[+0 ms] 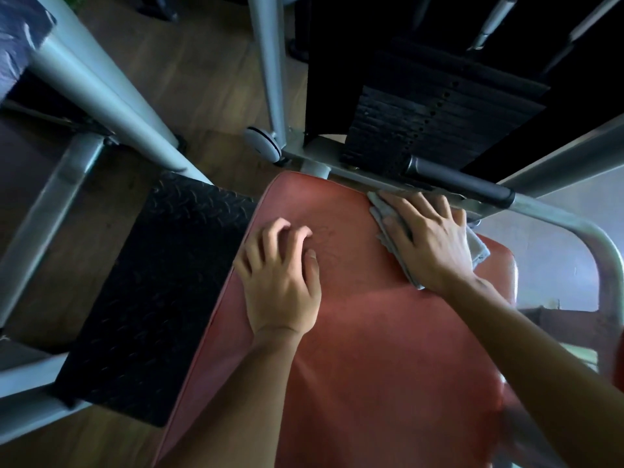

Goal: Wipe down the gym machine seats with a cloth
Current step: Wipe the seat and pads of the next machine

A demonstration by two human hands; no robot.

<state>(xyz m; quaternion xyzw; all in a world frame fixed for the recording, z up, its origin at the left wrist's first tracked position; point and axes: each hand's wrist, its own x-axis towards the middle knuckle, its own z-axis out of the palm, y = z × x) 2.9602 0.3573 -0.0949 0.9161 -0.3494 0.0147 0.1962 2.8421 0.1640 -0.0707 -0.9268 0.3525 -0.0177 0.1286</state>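
A long red padded seat (pixel 364 332) runs from the bottom of the view up to the machine's grey frame. My right hand (pixel 429 238) lies flat, fingers spread, pressing a folded grey cloth (pixel 479 249) against the seat's far right corner, close under a black-gripped bar. The cloth shows around the hand's edges. My left hand (pixel 283 275) rests on the seat's left side with its fingertips bent down onto the pad, holding nothing.
A black weight stack (pixel 435 119) stands just beyond the seat. A black-gripped bar (pixel 462 180) crosses the frame at the seat's far end. A black tread plate (pixel 152 298) lies to the left on the wooden floor (pixel 202 72). Grey frame tubes (pixel 101 86) slope around; a curved tube (pixel 604 261) bounds the right.
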